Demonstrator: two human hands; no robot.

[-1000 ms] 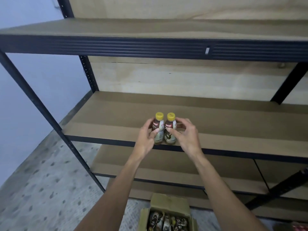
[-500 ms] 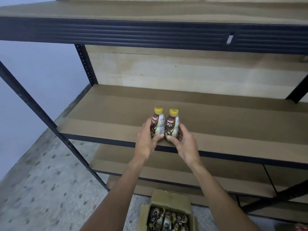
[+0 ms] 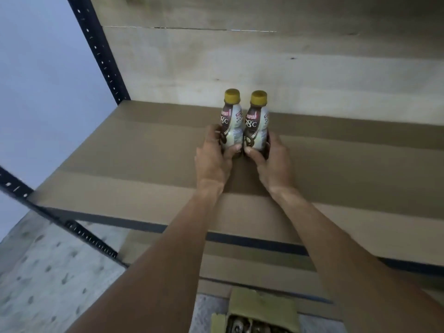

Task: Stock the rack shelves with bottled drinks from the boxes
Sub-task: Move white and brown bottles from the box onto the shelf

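Rack (image 3: 101,51) fills the view, dark perforated upright at far left, w/ a pale board back panel (image 3: 312,68) behind. Its brown shelf (image 3: 120,152) runs left to right, a lower shelf (image 3: 240,258) shows under the near edge, speckled floor (image 3: 48,272) at near left. Open box (image 3: 262,311) sits on the floor at the near edge of view, more bottles inside, too blurred to count. Both forearms reach in over the shelf's near edge. Left hand (image 3: 212,159) wraps the lower body of the left bottle (image 3: 231,123), thumb across its near face; right hand (image 3: 271,162) grips the right bottle (image 3: 257,126) the same way. Bottles stand upright, long axis vertical, side by side & touching or nearly so, labels facing near, over the far part of the shelf close to the back panel. Bases are hidden by the fingers, so can't tell if they're fully set down. Yellow caps (image 3: 232,96) sit well above the hands. Key relation: bottles lie just far of the palms, each hand equally close to its own bottle, so release prob means opening both grips & pulling straight back toward the near edge; any sideways drag could tip these tall, narrow bottles.
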